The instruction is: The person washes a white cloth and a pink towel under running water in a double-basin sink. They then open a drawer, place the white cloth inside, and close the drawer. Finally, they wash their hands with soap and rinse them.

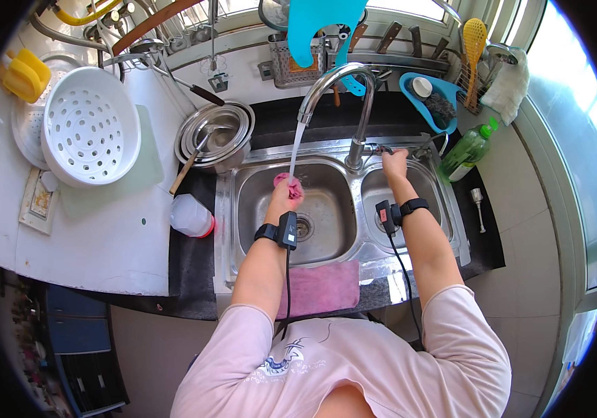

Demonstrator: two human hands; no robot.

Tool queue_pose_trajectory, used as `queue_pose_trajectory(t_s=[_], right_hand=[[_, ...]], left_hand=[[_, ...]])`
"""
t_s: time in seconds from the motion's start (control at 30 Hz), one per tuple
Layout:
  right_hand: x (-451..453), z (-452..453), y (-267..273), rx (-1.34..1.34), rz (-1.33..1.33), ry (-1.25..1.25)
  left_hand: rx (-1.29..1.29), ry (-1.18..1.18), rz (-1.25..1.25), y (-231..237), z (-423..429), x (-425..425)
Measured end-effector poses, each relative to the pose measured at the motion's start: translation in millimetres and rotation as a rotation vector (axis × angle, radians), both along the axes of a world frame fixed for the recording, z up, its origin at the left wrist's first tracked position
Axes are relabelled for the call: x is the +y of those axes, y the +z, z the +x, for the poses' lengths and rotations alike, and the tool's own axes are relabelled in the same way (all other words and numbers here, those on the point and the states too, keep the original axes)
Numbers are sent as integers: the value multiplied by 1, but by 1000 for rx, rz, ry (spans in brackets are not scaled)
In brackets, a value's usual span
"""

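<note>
My left hand (pixel 281 197) holds a bunched pink cloth (pixel 295 189) in the large left basin of the steel double sink (pixel 324 230). Water runs from the curved chrome faucet (pixel 366 99) onto the cloth. My right hand (pixel 395 162) is at the faucet's side lever (pixel 378 149), above the small right basin; its fingers touch the lever, partly hidden. A second pink cloth (pixel 322 290) lies flat over the sink's front edge. Both wrists carry black strapped devices with cables.
Left of the sink stand nested steel pots (pixel 215 133) with a wooden-handled utensil and a clear plastic jar (pixel 190 215). Farther left is a white colander (pixel 92 125). On the right are a green soap bottle (pixel 468 149), a blue caddy (pixel 413 107) and a small metal nozzle (pixel 479 209).
</note>
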State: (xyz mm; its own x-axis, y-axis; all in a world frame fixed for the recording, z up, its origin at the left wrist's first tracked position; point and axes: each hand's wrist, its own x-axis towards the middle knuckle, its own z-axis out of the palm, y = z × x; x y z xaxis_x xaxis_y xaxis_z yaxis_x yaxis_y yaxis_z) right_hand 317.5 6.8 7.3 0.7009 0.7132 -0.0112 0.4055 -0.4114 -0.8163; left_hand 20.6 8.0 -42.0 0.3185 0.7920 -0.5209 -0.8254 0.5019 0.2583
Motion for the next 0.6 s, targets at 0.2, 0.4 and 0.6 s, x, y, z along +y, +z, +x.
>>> queue_pose_trajectory(t_s=[0.2, 0.4, 0.6], right_hand=[[-5, 0, -3, -125, 70, 141], [-57, -25, 3, -375, 144, 404], [-95, -95, 34, -909, 324, 935]], left_hand=[[17, -91, -40, 5, -7, -20], [-69, -298, -2, 21, -10, -27], [-121, -673, 199, 77, 5, -46]])
